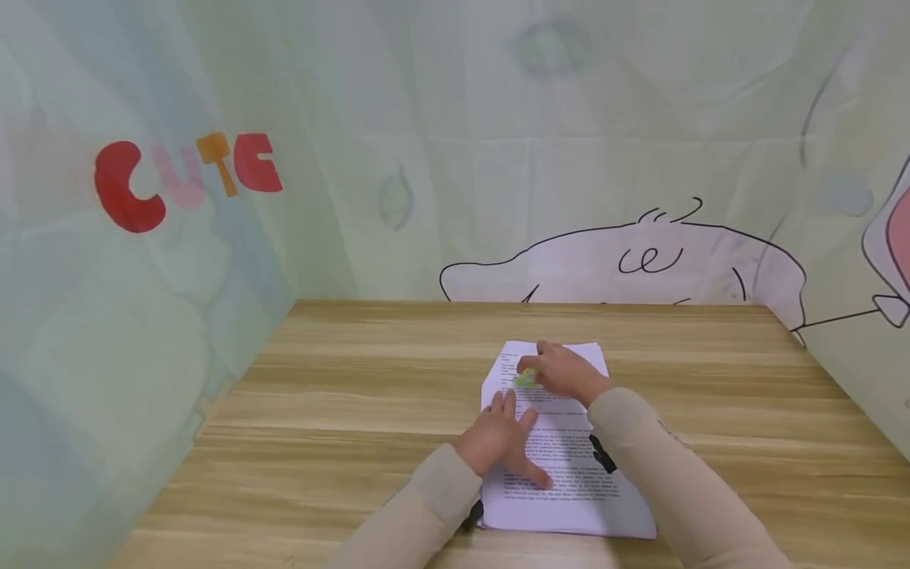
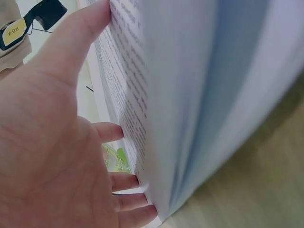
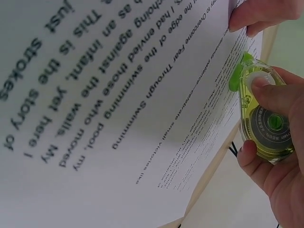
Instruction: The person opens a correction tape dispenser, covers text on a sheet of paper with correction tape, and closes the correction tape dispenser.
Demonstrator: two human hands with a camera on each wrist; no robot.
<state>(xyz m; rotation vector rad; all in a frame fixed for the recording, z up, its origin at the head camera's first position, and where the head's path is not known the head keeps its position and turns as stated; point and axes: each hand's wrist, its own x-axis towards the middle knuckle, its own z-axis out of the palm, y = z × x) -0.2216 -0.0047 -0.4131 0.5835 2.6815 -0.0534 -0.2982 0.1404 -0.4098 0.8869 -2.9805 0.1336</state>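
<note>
A stack of printed paper (image 1: pixel 562 518) lies on the wooden table, its top sheet covered in lines of text. Near its top my right hand (image 1: pixel 569 371) pinches a correction tape (image 3: pixel 266 111), a clear yellow-green case with a green tip. In the right wrist view the thumb lies on the case's side, and the green tip is right at the printed lines. My left hand (image 1: pixel 501 438) rests on the left part of the sheet with fingers spread, and its fingertips (image 2: pixel 130 180) touch the page in the left wrist view.
The wooden table (image 1: pixel 341 395) runs out on both sides of the paper. Behind it hangs a pale printed cloth (image 1: pixel 398 103) with a cartoon outline, and coloured letters (image 1: pixel 188 178) mark the left cloth wall. A black wrist strap (image 1: pixel 603 454) shows under the right sleeve.
</note>
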